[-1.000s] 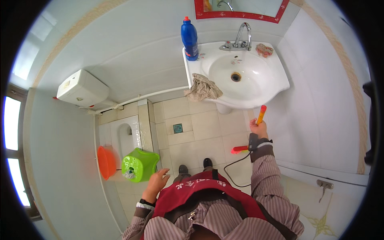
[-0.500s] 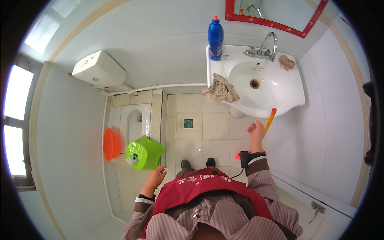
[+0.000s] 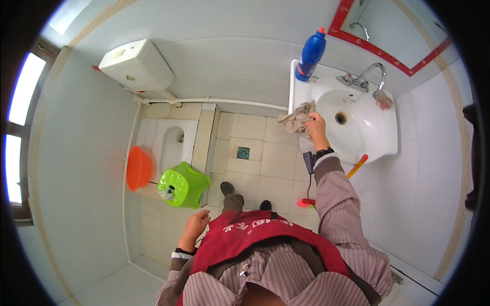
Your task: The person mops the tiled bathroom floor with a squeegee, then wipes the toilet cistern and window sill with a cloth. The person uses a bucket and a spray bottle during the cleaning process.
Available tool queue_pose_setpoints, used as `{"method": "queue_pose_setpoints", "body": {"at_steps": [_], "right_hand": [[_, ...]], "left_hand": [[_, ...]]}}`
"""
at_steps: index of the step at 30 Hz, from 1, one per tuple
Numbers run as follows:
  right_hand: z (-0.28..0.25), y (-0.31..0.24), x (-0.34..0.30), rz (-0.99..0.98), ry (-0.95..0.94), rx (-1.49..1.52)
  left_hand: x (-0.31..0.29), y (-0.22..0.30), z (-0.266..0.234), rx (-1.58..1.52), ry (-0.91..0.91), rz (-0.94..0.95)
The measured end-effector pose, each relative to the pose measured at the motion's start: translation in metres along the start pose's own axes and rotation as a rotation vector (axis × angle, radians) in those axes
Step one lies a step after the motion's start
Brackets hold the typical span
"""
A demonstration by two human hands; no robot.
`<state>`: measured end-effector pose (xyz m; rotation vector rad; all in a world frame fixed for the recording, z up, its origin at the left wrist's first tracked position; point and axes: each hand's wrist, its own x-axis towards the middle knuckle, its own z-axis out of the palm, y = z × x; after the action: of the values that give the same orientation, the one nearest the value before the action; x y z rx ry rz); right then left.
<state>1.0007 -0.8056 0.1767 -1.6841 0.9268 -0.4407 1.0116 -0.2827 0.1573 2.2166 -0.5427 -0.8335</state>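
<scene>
A crumpled beige cleaning cloth hangs over the left front rim of the white washbasin. My right hand is on the cloth, its fingers closed on the upper right part. My left hand hangs low beside the red apron, fingers loosely bent and apart, with nothing in it. It is nearest to the green plastic stool. A yellow stick with a red end leans upright by the basin's front edge, its lower part hidden behind my right forearm.
A blue bottle stands on the basin's back left corner. The faucet is behind the bowl, with a pinkish crumpled cloth beside it. A squat toilet, orange bucket and floor drain lie left. Something pink is on the floor.
My right hand has moved from beside the yellow stick up and left to the beige cloth and taken hold of it. My left hand stays low. One foot has stepped forward.
</scene>
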Motion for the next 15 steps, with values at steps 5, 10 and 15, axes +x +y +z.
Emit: {"method": "queue_pose_setpoints", "body": {"at_steps": [5, 10, 15], "right_hand": [[0.065, -0.032, -0.042, 0.259, -0.157, 0.986], [0.177, -0.091, -0.099, 0.260, -0.385, 0.772], [0.235, -0.147, -0.114, 0.268, -0.671, 0.698]], "left_hand": [[0.068, -0.015, -0.030, -0.397, 0.034, -0.011], [0.160, 0.062, -0.074, -0.714, -0.026, 0.377], [0.218, 0.124, -0.104, -1.343, -0.067, 0.310]]}}
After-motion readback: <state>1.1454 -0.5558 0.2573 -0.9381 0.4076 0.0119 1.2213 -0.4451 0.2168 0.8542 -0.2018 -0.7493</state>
